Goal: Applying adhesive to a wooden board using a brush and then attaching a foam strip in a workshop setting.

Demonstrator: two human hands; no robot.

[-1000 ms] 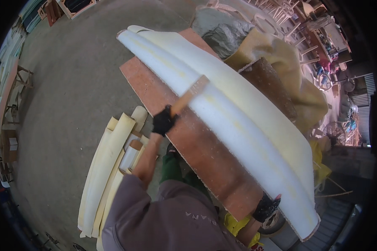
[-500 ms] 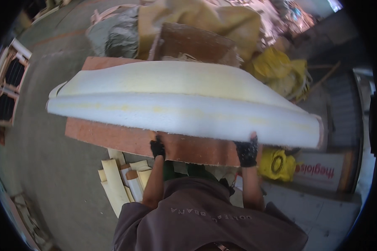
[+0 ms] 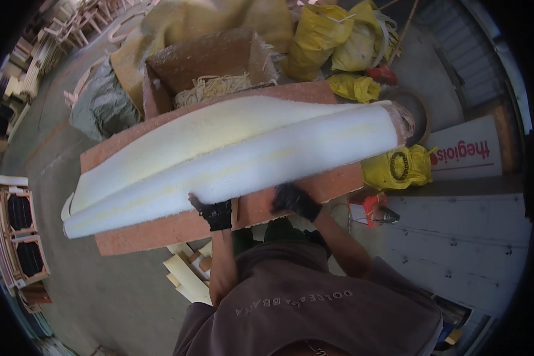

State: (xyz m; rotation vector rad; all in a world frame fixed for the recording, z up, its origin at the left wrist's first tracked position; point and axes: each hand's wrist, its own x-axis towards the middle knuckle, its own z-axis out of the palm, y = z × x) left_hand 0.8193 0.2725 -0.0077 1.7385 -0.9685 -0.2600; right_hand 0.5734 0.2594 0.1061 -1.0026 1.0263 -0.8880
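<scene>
A long foam sheet, white and pale yellow with a raised fold along its length, lies across a reddish-brown board. Its right end is ragged and brownish. My left hand, in a black glove with a bare fingertip showing, is at the foam's near edge. The thumb lies against the white side, and the other fingers are tucked out of sight at the edge. My right hand, also gloved in black, is over the board just below the foam's near edge. Its fingers are smeared by motion.
Beyond the board stands an open box of pale scraps. Yellow bags are at far right, and another yellow bundle lies by the board's right edge. Pale foam pieces lie on the floor near my left forearm.
The foam and board now slant, right end farther away and left end nearer. My right hand has left the foam's edge and moved left, closer to my left hand. The view has shifted too.
</scene>
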